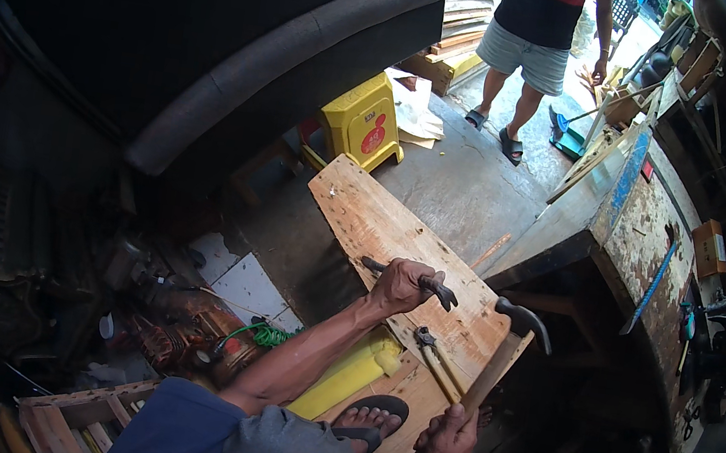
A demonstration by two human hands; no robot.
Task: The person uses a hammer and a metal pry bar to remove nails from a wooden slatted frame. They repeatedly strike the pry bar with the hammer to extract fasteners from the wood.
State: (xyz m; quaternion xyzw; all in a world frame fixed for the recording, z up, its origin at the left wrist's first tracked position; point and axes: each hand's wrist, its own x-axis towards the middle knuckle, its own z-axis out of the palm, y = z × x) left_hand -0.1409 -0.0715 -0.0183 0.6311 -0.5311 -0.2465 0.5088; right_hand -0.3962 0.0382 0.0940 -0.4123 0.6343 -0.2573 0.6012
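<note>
While the left hand (405, 288) curls its fingers around a bar (441, 293) mid-frame, the right hand (449, 439), lower centre, clamps its around a hammer (492, 372).

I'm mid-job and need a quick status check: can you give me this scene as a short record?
Left grip: closed around a dark claw-ended metal bar
Right grip: closed around the handle of a claw hammer
Pincers: lying left of the hammer, unheld
Wooden plank: under the bar; contact unclear
Plastic stool: yellow, beyond the plank
Other person: standing in the background
</note>
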